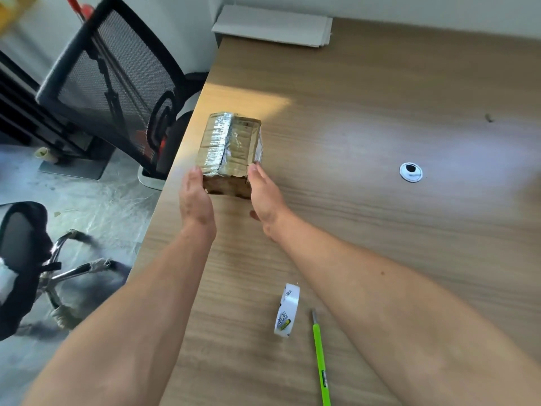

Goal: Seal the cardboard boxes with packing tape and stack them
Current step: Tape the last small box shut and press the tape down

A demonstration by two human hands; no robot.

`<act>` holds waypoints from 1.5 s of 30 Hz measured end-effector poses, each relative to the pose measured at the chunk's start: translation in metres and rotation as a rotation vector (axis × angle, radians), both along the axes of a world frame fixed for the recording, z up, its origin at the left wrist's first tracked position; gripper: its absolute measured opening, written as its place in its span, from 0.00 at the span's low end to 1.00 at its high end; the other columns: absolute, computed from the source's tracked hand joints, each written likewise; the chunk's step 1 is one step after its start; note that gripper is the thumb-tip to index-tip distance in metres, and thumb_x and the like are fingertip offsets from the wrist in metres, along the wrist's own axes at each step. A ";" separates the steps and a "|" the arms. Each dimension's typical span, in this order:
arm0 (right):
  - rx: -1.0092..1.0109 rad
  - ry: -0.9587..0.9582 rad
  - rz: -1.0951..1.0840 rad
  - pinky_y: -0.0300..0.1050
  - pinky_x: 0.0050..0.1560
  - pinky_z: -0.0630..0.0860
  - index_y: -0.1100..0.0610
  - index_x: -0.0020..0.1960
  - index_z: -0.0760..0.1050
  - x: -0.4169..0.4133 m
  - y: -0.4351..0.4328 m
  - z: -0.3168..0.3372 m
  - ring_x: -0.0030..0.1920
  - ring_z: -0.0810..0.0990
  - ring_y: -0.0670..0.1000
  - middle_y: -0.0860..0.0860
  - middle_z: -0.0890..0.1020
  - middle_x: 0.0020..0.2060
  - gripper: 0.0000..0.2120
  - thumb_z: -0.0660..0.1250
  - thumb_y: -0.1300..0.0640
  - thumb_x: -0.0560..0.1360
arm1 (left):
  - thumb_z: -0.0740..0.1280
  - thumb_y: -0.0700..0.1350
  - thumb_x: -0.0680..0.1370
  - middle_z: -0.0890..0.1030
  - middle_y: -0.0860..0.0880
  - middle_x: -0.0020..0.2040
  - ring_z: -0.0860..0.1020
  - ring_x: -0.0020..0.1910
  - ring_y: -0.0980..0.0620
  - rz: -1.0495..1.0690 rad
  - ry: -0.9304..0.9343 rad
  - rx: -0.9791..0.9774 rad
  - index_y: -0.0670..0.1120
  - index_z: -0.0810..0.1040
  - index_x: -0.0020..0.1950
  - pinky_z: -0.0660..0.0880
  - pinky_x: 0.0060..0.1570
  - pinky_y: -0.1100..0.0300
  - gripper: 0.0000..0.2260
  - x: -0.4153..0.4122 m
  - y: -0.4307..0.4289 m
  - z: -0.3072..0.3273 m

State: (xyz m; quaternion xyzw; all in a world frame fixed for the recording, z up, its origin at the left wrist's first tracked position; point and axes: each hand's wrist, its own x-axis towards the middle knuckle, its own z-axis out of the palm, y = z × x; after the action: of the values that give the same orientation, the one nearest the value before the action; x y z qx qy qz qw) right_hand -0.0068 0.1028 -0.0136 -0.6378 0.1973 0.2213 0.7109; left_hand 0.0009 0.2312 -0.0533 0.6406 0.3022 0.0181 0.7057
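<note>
A small cardboard box with shiny clear tape over its top seam stands near the left edge of the wooden desk. My left hand presses flat against the box's near left corner. My right hand lies against its near right corner, thumb up along the edge. Both hands flank the box with fairly straight fingers. A roll of white packing tape stands on its edge nearer to me, between my forearms. Beside the roll lies a green utility knife.
A round cable grommet sits in the desk to the right. White flat sheets lie at the desk's far edge by the wall. Two black office chairs stand on the floor left of the desk.
</note>
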 end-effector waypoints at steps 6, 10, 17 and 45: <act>-0.060 -0.037 -0.038 0.57 0.76 0.63 0.41 0.81 0.56 -0.052 -0.054 0.014 0.76 0.64 0.48 0.43 0.65 0.78 0.27 0.53 0.38 0.84 | 0.59 0.61 0.77 0.76 0.49 0.71 0.72 0.71 0.51 -0.071 -0.043 0.012 0.49 0.74 0.72 0.64 0.75 0.48 0.27 -0.048 -0.052 0.015; -0.091 -0.074 -0.065 0.56 0.76 0.64 0.42 0.80 0.58 -0.088 -0.098 0.021 0.75 0.65 0.47 0.42 0.66 0.77 0.26 0.54 0.38 0.84 | 0.59 0.59 0.78 0.76 0.47 0.70 0.73 0.71 0.48 -0.093 -0.087 0.000 0.46 0.74 0.71 0.65 0.74 0.49 0.26 -0.085 -0.093 0.024; -0.163 -0.111 -0.168 0.57 0.75 0.67 0.40 0.79 0.61 -0.154 -0.171 0.013 0.72 0.69 0.47 0.42 0.70 0.75 0.25 0.55 0.39 0.83 | 0.60 0.54 0.83 0.82 0.53 0.53 0.78 0.54 0.52 -0.169 -0.117 -0.010 0.51 0.78 0.56 0.71 0.61 0.52 0.11 -0.145 -0.170 0.030; -0.483 -0.001 -0.031 0.51 0.64 0.77 0.47 0.64 0.81 -0.231 -0.337 -0.068 0.58 0.82 0.50 0.45 0.85 0.55 0.16 0.66 0.53 0.77 | 0.62 0.50 0.83 0.79 0.47 0.63 0.75 0.66 0.46 -0.504 0.189 0.495 0.46 0.73 0.72 0.68 0.70 0.50 0.18 -0.219 -0.246 0.013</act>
State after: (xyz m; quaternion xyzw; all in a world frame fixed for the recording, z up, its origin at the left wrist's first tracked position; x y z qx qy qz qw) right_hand -0.2377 -0.2340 -0.0813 -0.7863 0.2542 0.1565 0.5410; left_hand -0.2180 -0.0145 -0.0406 0.8451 0.1854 -0.1432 0.4806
